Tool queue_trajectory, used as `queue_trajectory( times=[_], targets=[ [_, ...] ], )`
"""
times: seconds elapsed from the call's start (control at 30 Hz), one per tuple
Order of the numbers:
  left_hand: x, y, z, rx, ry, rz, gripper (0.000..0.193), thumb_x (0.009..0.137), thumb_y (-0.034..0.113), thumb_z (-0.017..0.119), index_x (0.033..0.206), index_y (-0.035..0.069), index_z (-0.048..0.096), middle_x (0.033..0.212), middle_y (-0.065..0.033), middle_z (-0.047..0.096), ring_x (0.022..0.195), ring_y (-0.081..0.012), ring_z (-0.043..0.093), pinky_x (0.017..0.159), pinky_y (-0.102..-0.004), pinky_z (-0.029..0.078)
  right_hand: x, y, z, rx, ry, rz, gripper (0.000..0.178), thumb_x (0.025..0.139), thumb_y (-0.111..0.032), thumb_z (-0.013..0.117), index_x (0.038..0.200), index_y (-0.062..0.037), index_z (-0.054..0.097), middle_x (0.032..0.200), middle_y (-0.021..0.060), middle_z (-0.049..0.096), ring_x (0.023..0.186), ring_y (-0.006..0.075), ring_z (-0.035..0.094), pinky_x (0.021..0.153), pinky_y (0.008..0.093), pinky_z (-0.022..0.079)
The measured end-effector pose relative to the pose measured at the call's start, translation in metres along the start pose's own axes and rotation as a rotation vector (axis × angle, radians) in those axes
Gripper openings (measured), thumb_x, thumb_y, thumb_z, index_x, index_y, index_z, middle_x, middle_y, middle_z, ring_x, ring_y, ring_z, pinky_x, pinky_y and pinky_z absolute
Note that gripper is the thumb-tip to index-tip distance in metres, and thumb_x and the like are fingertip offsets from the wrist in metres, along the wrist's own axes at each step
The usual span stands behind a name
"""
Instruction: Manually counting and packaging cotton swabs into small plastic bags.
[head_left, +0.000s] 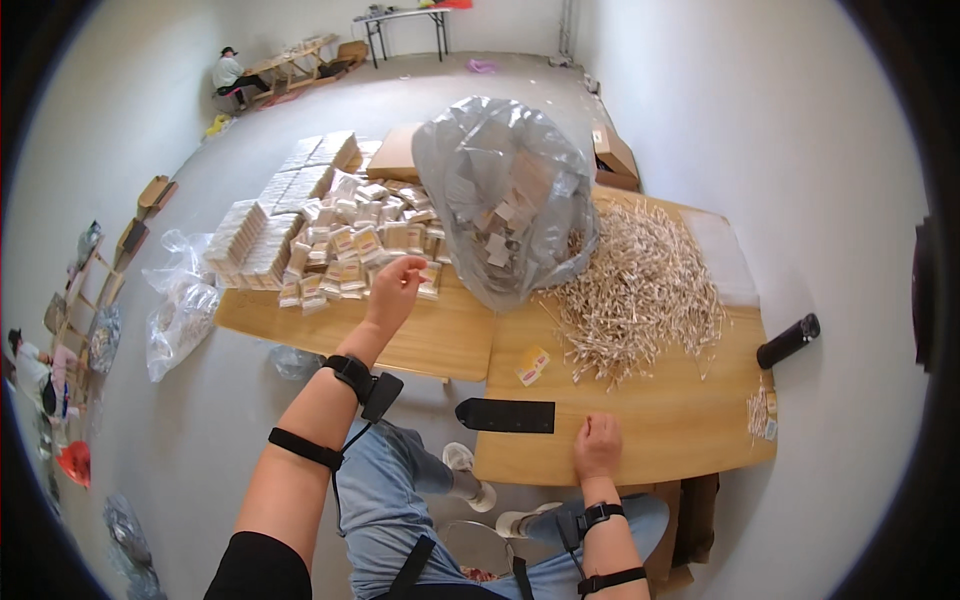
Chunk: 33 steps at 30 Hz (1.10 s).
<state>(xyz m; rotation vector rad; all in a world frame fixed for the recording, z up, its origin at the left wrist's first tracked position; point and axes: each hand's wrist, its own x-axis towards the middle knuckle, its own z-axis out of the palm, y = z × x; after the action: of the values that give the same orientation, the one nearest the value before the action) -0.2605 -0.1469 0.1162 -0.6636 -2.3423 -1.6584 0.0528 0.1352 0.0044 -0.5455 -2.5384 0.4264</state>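
Observation:
My left hand [398, 288] reaches over the left table at the near edge of a heap of small clear packets of cotton swabs [365, 243]. Its thumb and fingertips look apart, beside a packet [430, 281]. My right hand [598, 447] rests curled on the right table's near edge; whatever its fingers hold, if anything, is hidden. Left of it lies a flat black strip [507, 415] with one rounded end. Beyond the strip are small yellow and white cards [533, 366]. A large pile of loose cotton swabs [640, 290] covers the far part of the right table.
A big grey plastic bag [505, 200] stands between heap and pile. Neat stacks of packets [252, 245] fill the far left. A black cylinder [788, 341] and a few loose swabs [756, 415] are at the right edge. Plastic bags [185, 310] lie on the floor; people sit farther off.

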Motion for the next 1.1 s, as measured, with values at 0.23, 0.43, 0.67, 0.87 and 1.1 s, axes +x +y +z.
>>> queue_trajectory(
  times=[0.23,0.43,0.67,0.87,1.1],
  targets=[
    [0.026,-0.017,0.086,0.225,-0.182,0.189,0.017,0.087,0.004,0.055,0.102,0.004,0.065,0.101,-0.014,0.065,0.094,-0.033,0.063,0.08,-0.0385,0.051,0.01,-0.007,-0.003,-0.119,-0.032,-0.1,0.009,0.079,-0.009,0.061,0.084,-0.0067,0.053,0.085,0.0135,0.055,0.085,0.0334,0.054,0.075,0.0442,0.047],
    [0.059,-0.032,0.156,0.563,-0.259,0.331,0.023,0.084,0.002,0.056,0.105,0.007,0.066,0.13,-0.0139,0.056,0.118,-0.0335,0.053,0.096,-0.0392,0.046,0.01,-0.004,-0.004,-0.109,-0.056,-0.106,0.011,0.077,-0.006,0.06,0.085,-0.006,0.052,0.085,0.0149,0.053,0.084,0.0345,0.052,0.075,0.0448,0.046],
    [0.083,-0.059,0.161,0.747,-0.178,0.152,0.033,0.076,-0.003,0.061,0.108,0.007,0.066,0.12,-0.0148,0.059,0.108,-0.0342,0.058,0.091,-0.0394,0.049,0.009,-0.006,-0.001,-0.082,-0.068,-0.083,0.012,0.075,-0.007,0.061,0.086,-0.0068,0.054,0.084,0.0137,0.052,0.084,0.0332,0.053,0.073,0.0442,0.047],
    [0.077,-0.059,0.118,-0.447,0.128,-0.356,0.012,0.09,0.005,0.063,0.101,0.002,0.062,0.107,-0.0091,0.065,0.089,-0.0198,0.066,0.076,-0.0307,0.054,0.015,-0.015,0.0,-0.037,-0.028,-0.108,0.012,0.076,-0.007,0.061,0.086,-0.0071,0.053,0.084,0.0135,0.052,0.083,0.033,0.052,0.073,0.0438,0.047],
    [-0.011,0.067,0.075,-1.244,-0.026,-0.366,0.011,0.096,0.008,0.057,0.107,0.005,0.056,0.104,-0.0086,0.065,0.1,-0.0194,0.065,0.09,-0.0318,0.054,0.007,-0.003,0.002,-0.092,0.011,-0.104,0.012,0.077,-0.008,0.061,0.084,-0.0075,0.052,0.083,0.0132,0.052,0.082,0.0337,0.053,0.071,0.0446,0.047]
  ],
)
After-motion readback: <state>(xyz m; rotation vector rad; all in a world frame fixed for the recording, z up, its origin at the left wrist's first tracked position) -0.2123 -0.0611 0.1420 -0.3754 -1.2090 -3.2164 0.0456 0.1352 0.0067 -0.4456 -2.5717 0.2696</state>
